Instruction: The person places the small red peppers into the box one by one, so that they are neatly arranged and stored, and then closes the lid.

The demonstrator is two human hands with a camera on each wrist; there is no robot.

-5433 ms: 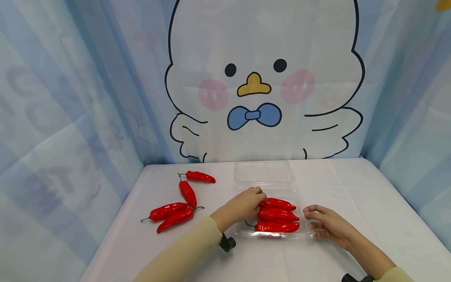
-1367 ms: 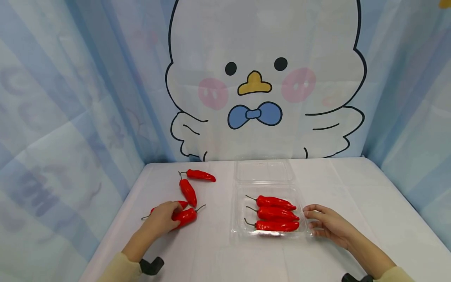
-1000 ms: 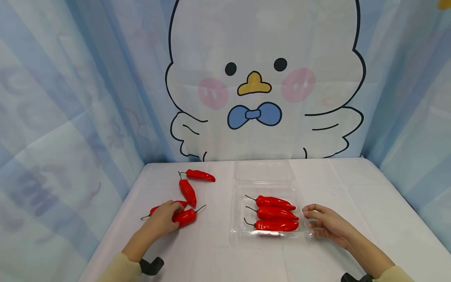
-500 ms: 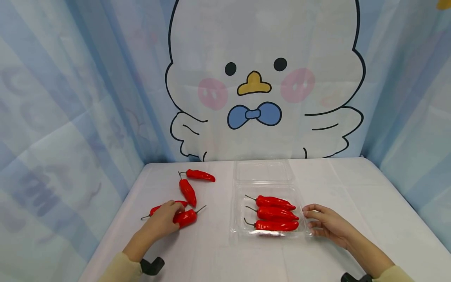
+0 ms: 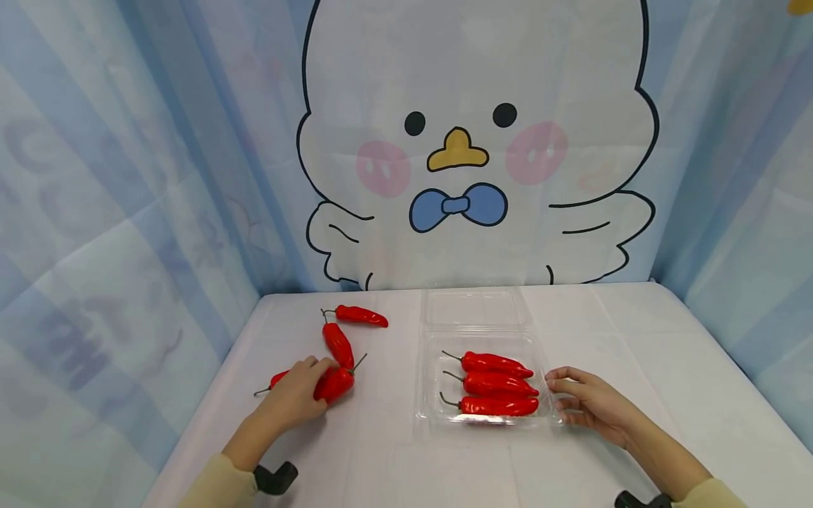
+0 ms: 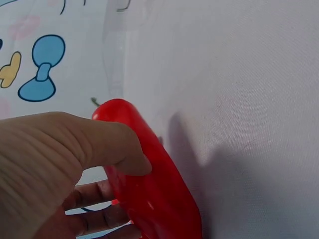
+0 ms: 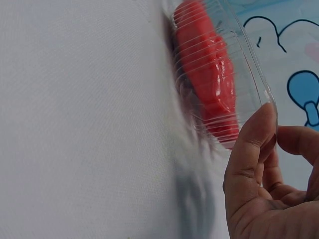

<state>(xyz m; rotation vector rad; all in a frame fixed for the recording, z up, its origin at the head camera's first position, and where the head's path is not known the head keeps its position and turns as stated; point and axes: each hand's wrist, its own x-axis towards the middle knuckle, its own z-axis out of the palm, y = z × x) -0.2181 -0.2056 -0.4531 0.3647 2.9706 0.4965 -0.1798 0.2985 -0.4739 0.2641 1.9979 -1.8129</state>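
Observation:
My left hand [image 5: 295, 395] grips a red chili pepper [image 5: 335, 384], its stem pointing up and right. In the left wrist view the thumb presses on the glossy pepper [image 6: 159, 194] while the fingers curl behind it. Partly covered by that hand, a second chili [image 5: 278, 379] shows its stem end. An open clear plastic clamshell box [image 5: 427, 395] holds three chilies [image 5: 498, 384] lying side by side, stems to the left. At the box's right side, my right hand [image 5: 587, 406] pinches the rim between thumb and finger, as the right wrist view shows at the box edge [image 7: 256, 74].
Two loose chilies, one upright [image 5: 337, 343] and one lying across [image 5: 360, 316], are on the white table [image 5: 394, 458] behind the left hand. The box's lid [image 5: 476, 310] lies folded back toward the printed curtain [image 5: 540, 247].
My left hand went from the box to the loose chilies and took hold of one, which has just shifted and tilted, its stem end higher. The right hand stays at the box.

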